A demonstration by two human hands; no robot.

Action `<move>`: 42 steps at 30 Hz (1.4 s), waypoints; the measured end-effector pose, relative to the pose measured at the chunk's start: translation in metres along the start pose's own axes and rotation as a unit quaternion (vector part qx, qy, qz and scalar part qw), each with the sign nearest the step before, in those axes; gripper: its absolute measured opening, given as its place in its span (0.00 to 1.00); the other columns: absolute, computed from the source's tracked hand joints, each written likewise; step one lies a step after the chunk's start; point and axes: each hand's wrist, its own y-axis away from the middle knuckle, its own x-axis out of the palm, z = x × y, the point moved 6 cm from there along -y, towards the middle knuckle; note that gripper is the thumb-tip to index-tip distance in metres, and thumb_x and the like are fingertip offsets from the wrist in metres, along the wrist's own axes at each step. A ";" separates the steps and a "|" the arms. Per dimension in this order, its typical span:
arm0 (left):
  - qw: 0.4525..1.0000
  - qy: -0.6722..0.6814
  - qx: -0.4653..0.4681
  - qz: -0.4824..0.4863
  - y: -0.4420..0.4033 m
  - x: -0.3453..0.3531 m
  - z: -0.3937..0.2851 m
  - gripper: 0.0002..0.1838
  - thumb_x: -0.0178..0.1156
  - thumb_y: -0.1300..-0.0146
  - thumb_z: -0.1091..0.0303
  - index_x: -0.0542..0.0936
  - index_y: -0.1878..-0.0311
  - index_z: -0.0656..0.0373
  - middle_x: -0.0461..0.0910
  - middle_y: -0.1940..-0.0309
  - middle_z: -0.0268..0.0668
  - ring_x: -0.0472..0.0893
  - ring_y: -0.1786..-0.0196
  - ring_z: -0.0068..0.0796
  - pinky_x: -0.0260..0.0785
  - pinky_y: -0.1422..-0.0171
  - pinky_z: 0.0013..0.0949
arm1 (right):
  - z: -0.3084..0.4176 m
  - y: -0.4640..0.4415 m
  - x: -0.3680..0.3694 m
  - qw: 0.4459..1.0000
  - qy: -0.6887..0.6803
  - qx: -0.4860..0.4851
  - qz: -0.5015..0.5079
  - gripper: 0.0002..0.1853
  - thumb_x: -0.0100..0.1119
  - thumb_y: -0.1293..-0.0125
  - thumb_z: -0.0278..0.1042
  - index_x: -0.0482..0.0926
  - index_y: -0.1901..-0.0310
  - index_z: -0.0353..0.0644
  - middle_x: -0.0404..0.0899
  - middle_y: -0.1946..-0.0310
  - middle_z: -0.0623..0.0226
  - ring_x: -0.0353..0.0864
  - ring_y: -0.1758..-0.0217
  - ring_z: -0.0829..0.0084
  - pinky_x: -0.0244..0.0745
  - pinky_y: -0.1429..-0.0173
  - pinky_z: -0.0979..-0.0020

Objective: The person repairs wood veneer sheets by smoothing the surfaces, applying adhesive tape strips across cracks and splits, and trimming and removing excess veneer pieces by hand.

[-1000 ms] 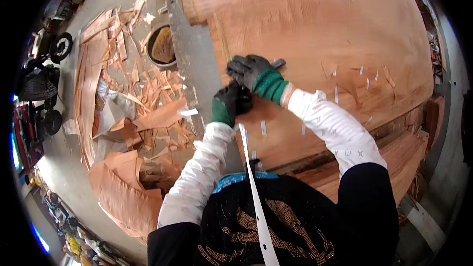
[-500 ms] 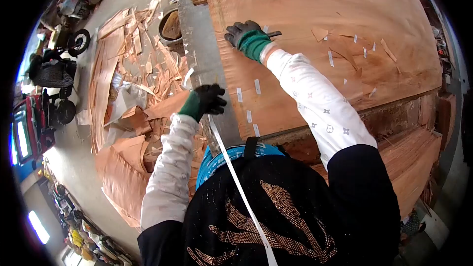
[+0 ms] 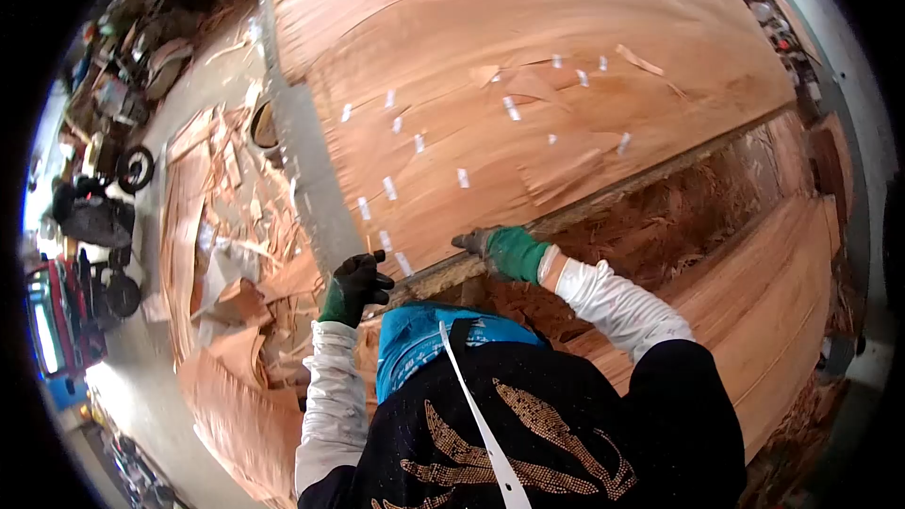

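While the right hand in a dark grey glove with a green cuff (image 3: 500, 250) is at the near edge of the broad reddish-tan wood veneer sheet (image 3: 443, 47), its fingers extend left; cannot tell if they grip anything. Left hand in a black glove with a green cuff (image 3: 358, 285) is just off the sheet's near-left corner, fingers released, spread and slightly bent. Sheet lies flat across the far middle, its left side beside a flat grey bench strip (image 3: 322, 198). Small white rectangular tape pieces (image 3: 463, 178) dot it, several in the near-left part, others farther right. Thin tan veneer sliver (image 3: 640, 60) on the far right part. Left of the bench: heaped torn reddish-brown veneer scraps (image 3: 226, 179), plus a round dark-rimmed bowl (image 3: 265, 127) right by the strip, partly hidden. Near right, below the sheet's edge: larger stacked reddish wood sheets (image 3: 754, 311). Bright blue printed waist cloth (image 3: 407, 335) sits between the hands and black top (image 3: 556, 396).
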 end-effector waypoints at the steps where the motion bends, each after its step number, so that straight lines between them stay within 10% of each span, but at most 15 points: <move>1: 1.000 0.011 0.001 0.019 -0.005 0.014 -0.003 0.16 0.53 0.31 0.64 0.75 0.47 0.64 0.82 0.72 0.43 0.82 0.74 0.33 0.77 0.72 0.30 | -0.006 0.013 0.006 1.000 -0.026 0.000 -0.012 0.23 0.52 0.37 0.30 0.71 0.38 0.47 0.75 0.45 0.49 0.76 0.44 0.51 0.72 0.41 0.58; 5: 0.998 0.012 0.039 0.054 -0.033 0.058 -0.024 0.14 0.56 0.33 0.66 0.75 0.50 0.67 0.82 0.71 0.46 0.83 0.73 0.35 0.79 0.69 0.34 | -0.057 0.041 0.067 0.983 -0.144 -0.033 -0.106 0.23 0.52 0.34 0.35 0.71 0.37 0.45 0.73 0.41 0.49 0.74 0.41 0.49 0.70 0.38 0.58; 11: 0.987 0.047 0.098 0.116 -0.102 0.085 -0.051 0.11 0.58 0.35 0.69 0.77 0.53 0.64 0.82 0.59 0.46 0.84 0.59 0.41 0.80 0.58 0.36 | -0.053 0.149 0.024 0.911 -0.305 0.244 -0.134 0.23 0.54 0.35 0.30 0.72 0.38 0.41 0.74 0.42 0.49 0.76 0.42 0.55 0.74 0.43 0.63; 14: 0.986 0.028 0.100 0.126 -0.125 0.110 -0.051 0.12 0.58 0.36 0.73 0.77 0.51 0.65 0.82 0.55 0.44 0.84 0.56 0.39 0.79 0.55 0.34 | -0.086 0.150 0.003 0.919 -0.167 0.262 -0.241 0.24 0.54 0.36 0.28 0.70 0.37 0.41 0.75 0.44 0.48 0.76 0.43 0.53 0.74 0.43 0.63; 18: 0.970 -0.017 0.161 0.184 -0.141 0.145 -0.036 0.13 0.58 0.39 0.76 0.78 0.50 0.68 0.82 0.56 0.43 0.84 0.55 0.37 0.79 0.53 0.35 | -0.143 0.116 -0.031 0.904 0.013 0.182 -0.387 0.25 0.53 0.41 0.27 0.71 0.39 0.45 0.76 0.48 0.48 0.79 0.49 0.50 0.76 0.47 0.56; 25: 0.982 -0.031 0.085 0.163 -0.134 0.226 -0.062 0.20 0.59 0.35 0.67 0.74 0.43 0.67 0.79 0.52 0.41 0.84 0.59 0.39 0.79 0.54 0.38 | -0.208 0.070 -0.074 0.930 0.164 0.111 -0.309 0.12 0.51 0.39 0.32 0.79 0.56 0.42 0.81 0.62 0.57 0.84 0.62 0.57 0.80 0.58 0.60; 28: 0.952 -0.123 0.194 0.202 -0.123 0.278 -0.073 0.25 0.58 0.35 0.66 0.70 0.37 0.65 0.78 0.51 0.42 0.83 0.57 0.39 0.80 0.55 0.39 | -0.216 0.074 -0.086 0.936 0.091 0.070 -0.334 0.22 0.50 0.38 0.35 0.70 0.42 0.37 0.80 0.70 0.57 0.83 0.71 0.58 0.76 0.70 0.56; 31: 0.982 -0.058 0.038 0.176 -0.123 0.319 -0.069 0.23 0.59 0.38 0.68 0.74 0.41 0.67 0.79 0.55 0.43 0.82 0.58 0.37 0.80 0.55 0.39 | -0.210 0.097 -0.126 0.926 0.044 -0.009 -0.375 0.08 0.60 0.47 0.33 0.78 0.67 0.39 0.79 0.71 0.57 0.83 0.69 0.56 0.77 0.69 0.57; 34: 0.928 -0.242 0.237 0.154 -0.144 0.338 -0.074 0.18 0.58 0.39 0.72 0.76 0.47 0.68 0.81 0.58 0.41 0.82 0.58 0.37 0.78 0.55 0.35 | -0.220 0.104 -0.154 0.938 0.054 -0.063 -0.336 0.10 0.60 0.49 0.32 0.78 0.64 0.41 0.79 0.70 0.57 0.83 0.67 0.56 0.77 0.67 0.58; 37: 0.979 -0.092 0.169 0.071 -0.154 0.331 -0.078 0.15 0.59 0.42 0.75 0.80 0.50 0.63 0.83 0.61 0.39 0.82 0.58 0.36 0.76 0.54 0.35 | -0.233 0.113 -0.175 0.930 0.017 -0.092 -0.356 0.14 0.56 0.45 0.33 0.78 0.56 0.43 0.79 0.65 0.55 0.83 0.65 0.55 0.77 0.64 0.58; 40: 0.737 -0.490 0.461 0.069 -0.126 0.337 -0.139 0.19 0.51 0.34 0.73 0.73 0.41 0.64 0.80 0.51 0.46 0.80 0.50 0.37 0.77 0.51 0.33 | -0.251 0.128 -0.193 0.887 -0.099 -0.118 -0.436 0.16 0.55 0.42 0.30 0.77 0.51 0.42 0.77 0.59 0.54 0.82 0.58 0.54 0.77 0.56 0.59; 42: 0.859 -0.341 0.382 -0.022 -0.170 0.275 -0.169 0.20 0.52 0.35 0.73 0.73 0.40 0.65 0.80 0.52 0.45 0.80 0.51 0.37 0.77 0.52 0.33 | -0.275 0.147 -0.200 0.887 -0.133 -0.083 -0.435 0.15 0.55 0.40 0.30 0.77 0.51 0.41 0.77 0.58 0.53 0.80 0.55 0.53 0.76 0.54 0.59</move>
